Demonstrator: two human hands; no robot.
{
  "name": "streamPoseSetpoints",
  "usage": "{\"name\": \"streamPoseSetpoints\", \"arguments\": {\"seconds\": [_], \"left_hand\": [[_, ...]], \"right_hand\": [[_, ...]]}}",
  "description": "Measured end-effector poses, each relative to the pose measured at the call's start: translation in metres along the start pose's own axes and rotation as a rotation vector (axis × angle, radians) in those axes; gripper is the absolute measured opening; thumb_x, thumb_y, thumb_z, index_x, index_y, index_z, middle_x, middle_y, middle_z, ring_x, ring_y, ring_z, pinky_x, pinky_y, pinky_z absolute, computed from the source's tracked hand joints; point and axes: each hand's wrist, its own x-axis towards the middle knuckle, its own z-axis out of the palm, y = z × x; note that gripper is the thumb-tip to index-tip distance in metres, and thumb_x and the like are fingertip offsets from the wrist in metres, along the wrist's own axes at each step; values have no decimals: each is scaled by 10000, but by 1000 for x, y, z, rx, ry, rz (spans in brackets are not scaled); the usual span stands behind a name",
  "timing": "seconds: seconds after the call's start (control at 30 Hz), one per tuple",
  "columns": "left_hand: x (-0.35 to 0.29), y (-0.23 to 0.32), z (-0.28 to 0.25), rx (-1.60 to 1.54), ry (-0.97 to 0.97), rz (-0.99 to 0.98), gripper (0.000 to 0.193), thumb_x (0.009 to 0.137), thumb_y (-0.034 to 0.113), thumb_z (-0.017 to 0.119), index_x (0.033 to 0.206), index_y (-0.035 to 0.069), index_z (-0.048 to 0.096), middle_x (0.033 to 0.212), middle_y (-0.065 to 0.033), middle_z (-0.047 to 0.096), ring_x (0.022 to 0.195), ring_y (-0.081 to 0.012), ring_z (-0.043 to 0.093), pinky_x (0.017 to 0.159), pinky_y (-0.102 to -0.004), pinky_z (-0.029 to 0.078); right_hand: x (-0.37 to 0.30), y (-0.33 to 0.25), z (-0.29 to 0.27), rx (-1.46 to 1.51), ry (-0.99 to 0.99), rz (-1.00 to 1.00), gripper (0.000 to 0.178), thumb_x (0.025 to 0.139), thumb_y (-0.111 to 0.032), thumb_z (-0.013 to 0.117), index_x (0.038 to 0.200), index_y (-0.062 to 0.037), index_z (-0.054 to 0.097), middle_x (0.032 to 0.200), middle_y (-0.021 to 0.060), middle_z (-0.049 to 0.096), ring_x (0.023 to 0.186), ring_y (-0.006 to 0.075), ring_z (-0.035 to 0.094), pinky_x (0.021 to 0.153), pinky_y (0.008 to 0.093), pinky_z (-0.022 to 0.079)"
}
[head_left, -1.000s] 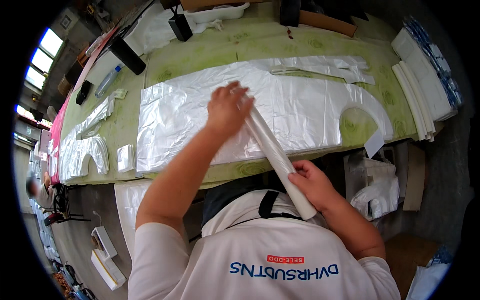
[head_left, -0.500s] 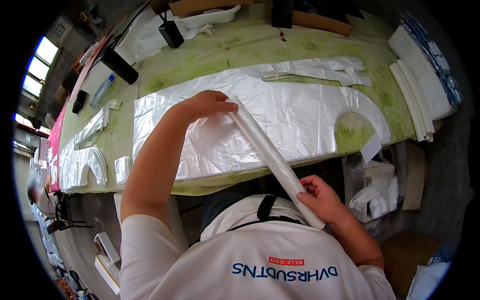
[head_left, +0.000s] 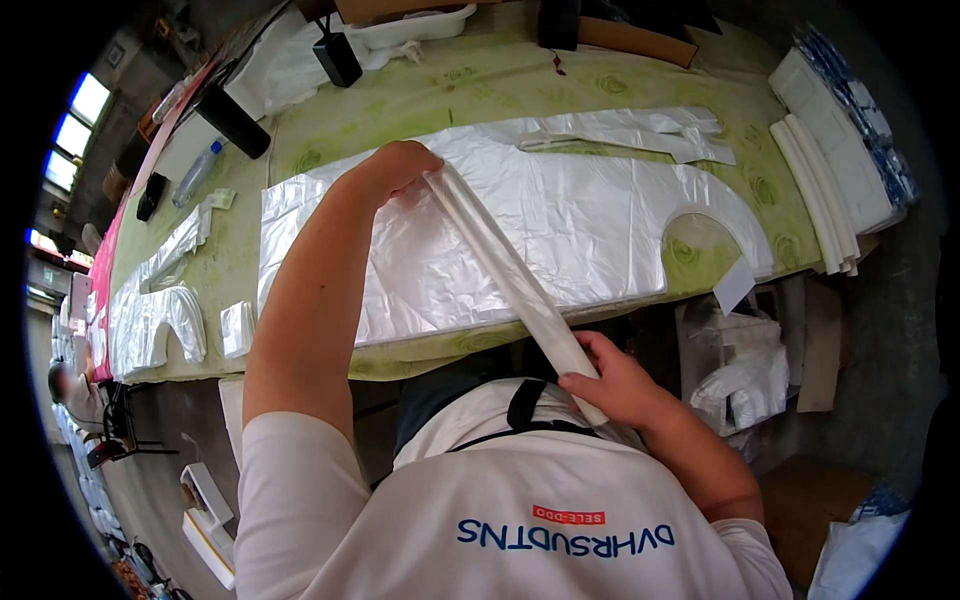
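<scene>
White paper label [head_left: 733, 285] hangs at table's near edge; clear bottle [head_left: 195, 174] far left.

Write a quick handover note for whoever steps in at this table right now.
Left hand: on the far end of the folded strip, pressing it onto the plastic sheet.
Right hand: grip closed on the strip's near end, off the table edge by the body.
Strip runs diagonally across the sheet, which lies flat on the green table.
Done: finished folded pieces stacked at the right.
Left: the sheet is still spread out, unfolded; more cut pieces lie to the left.
</scene>
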Motion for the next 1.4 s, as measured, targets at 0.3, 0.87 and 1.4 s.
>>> {"name": "streamPoseSetpoints", "arguments": {"seconds": [0.3,0.87,1.4], "left_hand": [[17,-12,7,509,87,174,462,858,354,686,1173,16,688,1069,-122,725,873,-278,688,821,-401,543],[-134,-36,102,804,61,1040,972,783,474,807,1549,82,356,1588,-174,353,1521,-383,238,1254,-541,155],[-167,-79,104,761,-97,1199,628,794,22,624,1407,152,583,1553,-59,460,1472,-295,383,1226,-496,295]], "right_hand": [[-136,85,-67,-258,28,288,666,831,-175,831,1402,-41,515,1204,135,669,1091,205,634,952,356,520],[-143,66,-105,-193,243,-5,666,794,-83,831,1386,0,536,1284,91,628,1158,181,597,1009,347,488],[64,-74,-106,-1242,677,-472,464,884,-284,699,1290,-71,631,1120,181,628,1049,387,611,917,461,502]]}}
